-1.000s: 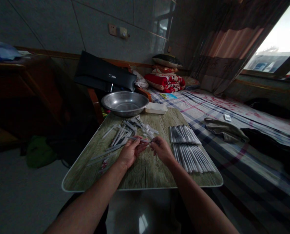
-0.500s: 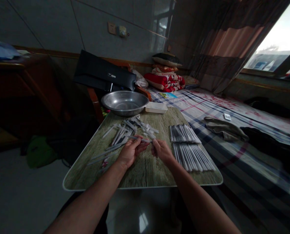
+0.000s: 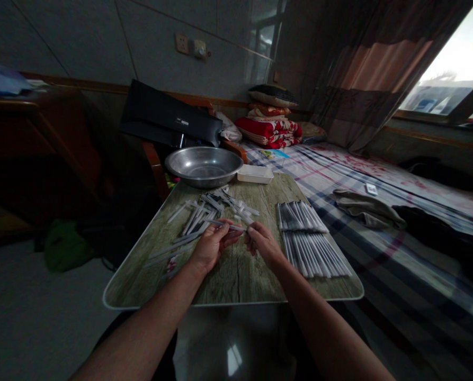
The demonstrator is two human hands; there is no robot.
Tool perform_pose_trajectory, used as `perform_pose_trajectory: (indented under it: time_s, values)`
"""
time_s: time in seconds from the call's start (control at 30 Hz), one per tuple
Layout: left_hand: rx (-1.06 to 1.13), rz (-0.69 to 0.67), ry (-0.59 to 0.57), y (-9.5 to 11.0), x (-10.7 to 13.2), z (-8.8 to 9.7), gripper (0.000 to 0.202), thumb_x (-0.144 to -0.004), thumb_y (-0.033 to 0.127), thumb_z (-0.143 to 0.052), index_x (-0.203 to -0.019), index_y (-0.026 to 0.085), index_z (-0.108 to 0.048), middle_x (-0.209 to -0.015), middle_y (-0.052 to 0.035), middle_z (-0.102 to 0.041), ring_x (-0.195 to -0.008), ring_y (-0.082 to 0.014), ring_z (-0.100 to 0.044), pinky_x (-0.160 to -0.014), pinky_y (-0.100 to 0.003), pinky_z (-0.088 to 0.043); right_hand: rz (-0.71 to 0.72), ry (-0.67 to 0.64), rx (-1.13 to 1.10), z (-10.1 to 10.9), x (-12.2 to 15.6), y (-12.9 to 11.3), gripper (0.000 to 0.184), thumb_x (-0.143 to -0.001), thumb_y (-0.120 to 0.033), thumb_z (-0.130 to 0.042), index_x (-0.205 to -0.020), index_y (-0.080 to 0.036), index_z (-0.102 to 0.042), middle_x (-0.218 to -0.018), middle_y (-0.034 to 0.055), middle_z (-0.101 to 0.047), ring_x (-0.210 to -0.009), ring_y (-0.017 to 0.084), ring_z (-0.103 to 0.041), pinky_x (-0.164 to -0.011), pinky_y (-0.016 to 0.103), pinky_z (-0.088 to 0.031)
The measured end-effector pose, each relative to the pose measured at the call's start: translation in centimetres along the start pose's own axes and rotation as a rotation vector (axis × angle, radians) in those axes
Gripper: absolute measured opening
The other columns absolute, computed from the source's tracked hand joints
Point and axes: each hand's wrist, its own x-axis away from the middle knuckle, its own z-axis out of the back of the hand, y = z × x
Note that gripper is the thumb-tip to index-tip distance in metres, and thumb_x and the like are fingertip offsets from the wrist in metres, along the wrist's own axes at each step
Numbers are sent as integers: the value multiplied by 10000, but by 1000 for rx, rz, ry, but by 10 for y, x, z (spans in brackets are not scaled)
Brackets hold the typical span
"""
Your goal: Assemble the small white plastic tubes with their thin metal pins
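A slim whitish pen (image 3: 231,227) lies nearly level between my hands above the table. My left hand (image 3: 213,244) has it between thumb and fingers, the other fingers curled below. At its right end, my right hand (image 3: 262,242) pinches with thumb and forefinger; the exact tip is hidden. Just beyond my hands is a loose pile of pale pens (image 3: 198,217) and short clear pieces (image 3: 242,210), with dark parts among them. Two neat rows of pens, an upper row (image 3: 300,217) and a lower row (image 3: 313,254), lie to the right of my right hand.
A steel basin (image 3: 204,164) and a white plastic tray (image 3: 255,174) stand at the far end of the wood-patterned table (image 3: 236,280). A bed with a checked sheet (image 3: 315,169) adjoins on the right. Behind the basin, a black case (image 3: 168,119) leans on a chair.
My right hand has shifted very slightly left, toward the pen's end. The pen stays between both hands, and the piles have not moved.
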Motion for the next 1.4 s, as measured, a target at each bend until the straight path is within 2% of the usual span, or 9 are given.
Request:
perform_pose_trajectory:
  time_s: [0.1,0.47,0.6,0.7,0.8,0.9,1.1,1.3,1.4]
  values:
    - [-3,-1,18,1,0,-1,113,-807,187,-658,-879,155,-578,-841,-68,-734,-779,-187,-721,-635,-239,-572,9,3,-27,-1,-1,-1,259,-720,-416,-600,-760,-204,-455,-566,-68,-524,-416,75,-477,-345,165,-341]
    - [-46,-91,-1,4,0,2,144,-781,240,-678,-851,165,-578,-872,-58,-725,-800,-171,-702,-686,-255,-559,-50,-122,-39,2,1,-2,278,-807,-458,-509,-719,-196,-476,-563,-29,-534,-455,105,-499,-402,204,-359]
    - [-30,-260,121,13,-4,8,165,-786,293,-661,-867,177,-575,-744,-5,-674,-732,-146,-676,-657,-228,-535,163,24,494,7,-7,3,175,-851,-315,-480,-792,-182,-578,-759,37,-629,-717,165,-578,-643,274,-450]
    - [-70,-272,176,17,-3,10,191,-780,314,-659,-900,191,-577,-658,44,-592,-536,-82,-575,-520,-176,-473,351,11,949,7,-11,10,206,-815,-147,-502,-962,-173,-643,-1024,86,-653,-973,223,-536,-883,343,-401]
    - [-162,-235,124,18,1,9,235,-785,375,-646,-921,194,-583,-606,54,-536,-422,-48,-416,-382,-135,-312,367,-50,1170,3,-12,18,314,-814,-92,-478,-1069,-174,-641,-1096,104,-638,-1014,237,-511,-916,341,-372]
    - [-275,-175,61,19,5,10,326,-796,478,-602,-906,171,-604,-572,38,-513,-415,-51,-369,-363,-138,-241,317,-72,1234,0,-15,23,267,-805,-92,-481,-978,-182,-664,-1008,106,-642,-953,228,-526,-874,325,-379]
    - [-460,-50,-26,22,10,13,393,-801,506,-572,-942,142,-622,-599,34,-512,-463,-55,-384,-412,-142,-252,243,-142,958,10,-19,14,203,-656,-64,-535,-808,-154,-635,-790,41,-612,-746,161,-533,-709,269,-398]
    - [-615,-26,-149,18,14,14,395,-817,477,-555,-1035,154,-616,-602,58,-465,-464,-68,-394,-455,-184,-303,120,-80,118,24,-14,-18,146,-700,-239,-570,-824,-174,-611,-563,-53,-483,-488,89,-433,-488,219,-339]
    - [-732,-71,-197,14,13,13,388,-826,456,-541,-1029,141,-640,-578,60,-429,-486,-79,-370,-474,-201,-283,138,22,-143,25,-11,-29,147,-681,-258,-584,-795,-170,-614,-512,-64,-452,-439,75,-393,-446,214,-299]
